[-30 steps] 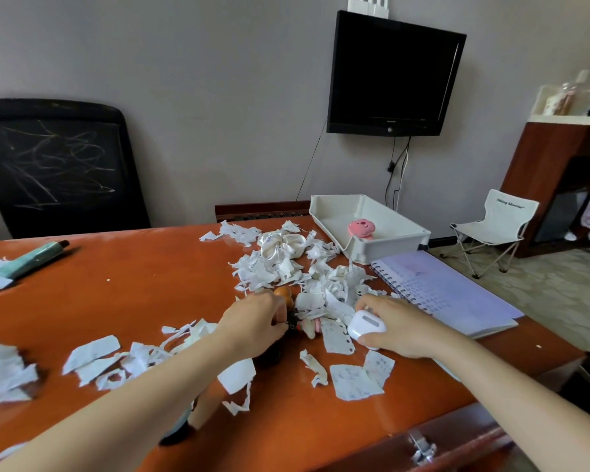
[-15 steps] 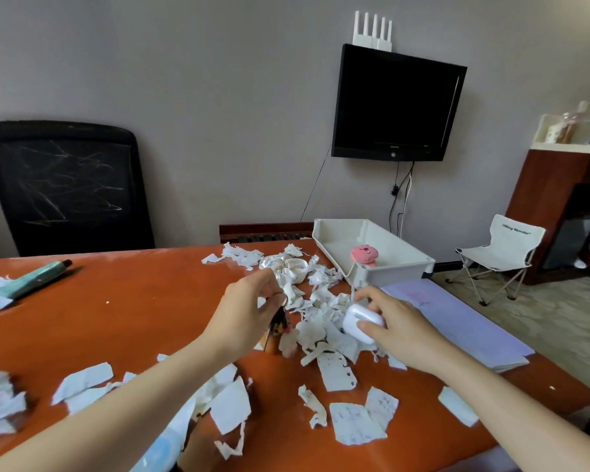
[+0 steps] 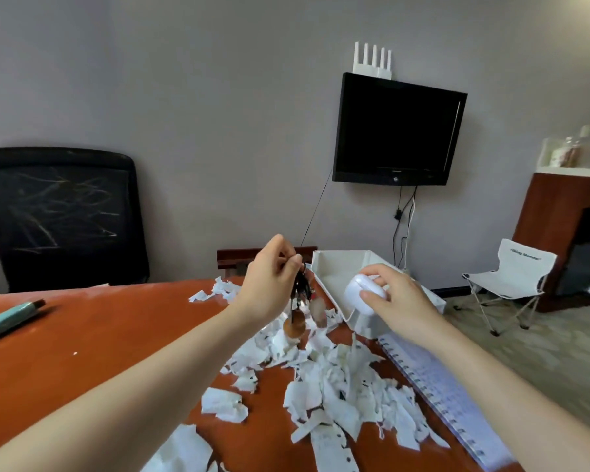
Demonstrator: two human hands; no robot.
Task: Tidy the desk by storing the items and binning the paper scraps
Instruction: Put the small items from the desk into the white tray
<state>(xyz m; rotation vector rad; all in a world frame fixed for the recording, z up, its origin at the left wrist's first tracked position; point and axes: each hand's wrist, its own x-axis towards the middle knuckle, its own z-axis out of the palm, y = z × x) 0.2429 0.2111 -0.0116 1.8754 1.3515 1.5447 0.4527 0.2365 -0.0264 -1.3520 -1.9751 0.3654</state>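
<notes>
My left hand (image 3: 269, 281) pinches a dark bunch of keys (image 3: 300, 294) with an orange and a brownish charm hanging below, raised above the desk just left of the white tray (image 3: 334, 267). My right hand (image 3: 395, 301) grips a small white rounded case (image 3: 363, 291), held over the tray's near wall. Several torn white paper scraps (image 3: 338, 379) lie scattered on the orange-brown desk (image 3: 82, 352) under and in front of both hands.
A spiral notebook (image 3: 447, 390) lies along the desk's right edge. At the far left of the desk lies a teal pen (image 3: 11, 320). A black office chair (image 3: 62, 216) stands behind the desk, a white folding chair (image 3: 511, 277) on the floor at right.
Both hands have lifted off the desk and moved toward the white tray, the left carrying the keys, the right carrying the white case. The view has tilted upward.
</notes>
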